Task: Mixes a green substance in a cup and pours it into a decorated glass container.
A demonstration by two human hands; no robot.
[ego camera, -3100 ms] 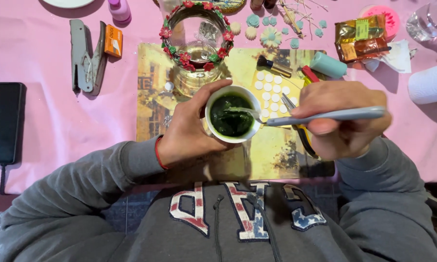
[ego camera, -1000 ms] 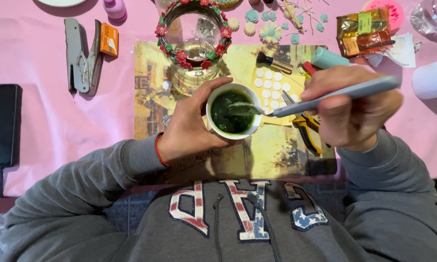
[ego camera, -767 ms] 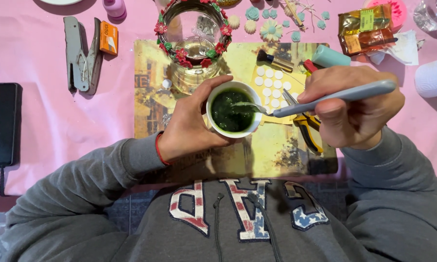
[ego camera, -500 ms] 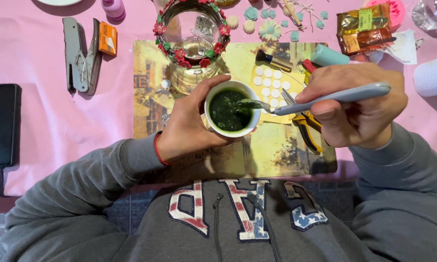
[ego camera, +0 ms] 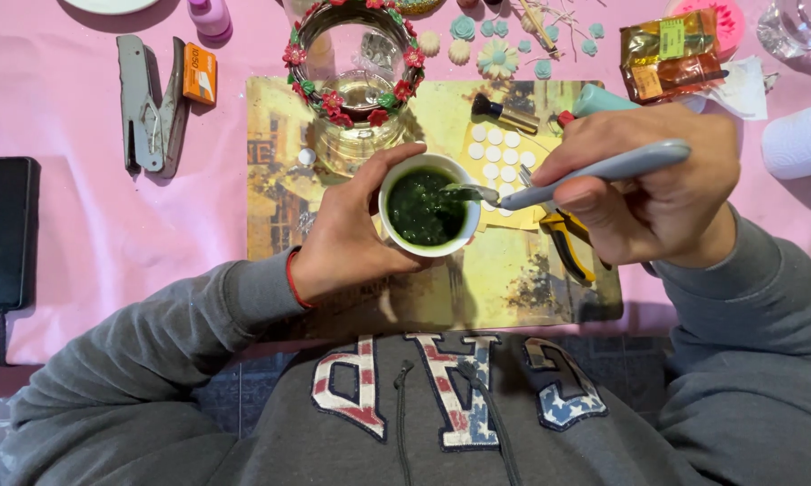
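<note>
Fingers of the left hand were curled tight around a small white cup full of dark green paste. The cup sat in that hand, held up over a yellow picture mat. The right hand was closed around the grey handle of a spoon, just beside the cup. The spoon's tip rested at the cup's rim, touching the green paste. Just past the cup stood a glass jar with a ring of little red flowers. Under the spoon lay yellow pliers. A moment before, the spoon tip dipped deeper in the paste; now it sat nearer the rim. The cup stayed in the same place.
</note>
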